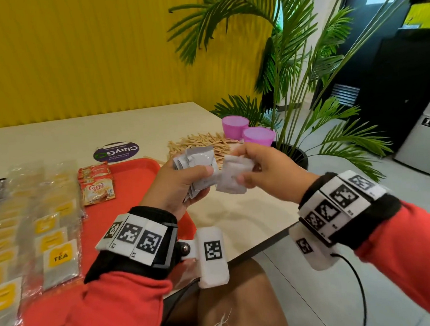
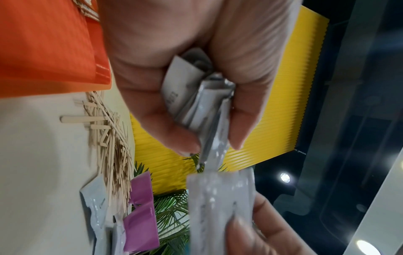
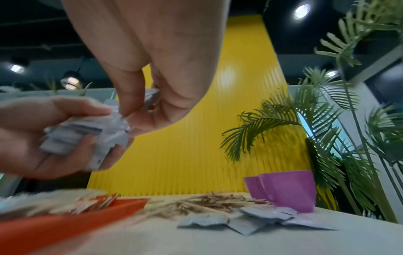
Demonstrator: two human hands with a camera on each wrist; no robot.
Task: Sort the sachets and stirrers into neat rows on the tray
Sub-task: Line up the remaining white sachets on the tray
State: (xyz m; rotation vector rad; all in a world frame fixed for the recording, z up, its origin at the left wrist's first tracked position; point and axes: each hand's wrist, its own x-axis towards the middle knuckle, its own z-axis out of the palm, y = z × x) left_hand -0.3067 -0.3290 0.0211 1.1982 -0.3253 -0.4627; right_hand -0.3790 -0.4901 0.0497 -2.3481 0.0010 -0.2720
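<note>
My left hand (image 1: 185,182) grips a stack of grey sachets (image 1: 200,163) above the right edge of the red tray (image 1: 132,183). Beside it, my right hand (image 1: 257,172) pinches one grey sachet (image 1: 235,175) that touches the stack. The left wrist view shows the stack (image 2: 196,96) between thumb and fingers, and the single sachet (image 2: 218,207) below it. On the tray lie rows of tea sachets (image 1: 60,258) and red Coffee-mate sachets (image 1: 97,187). A heap of wooden stirrers (image 1: 205,143) lies on the table behind my hands. More grey sachets (image 3: 250,219) lie loose on the table.
Two purple cups (image 1: 247,129) stand at the table's far right corner, beside a potted palm (image 1: 304,69). A round purple sticker (image 1: 116,151) sits on the beige table (image 1: 56,137) behind the tray. The table's front edge runs just under my wrists.
</note>
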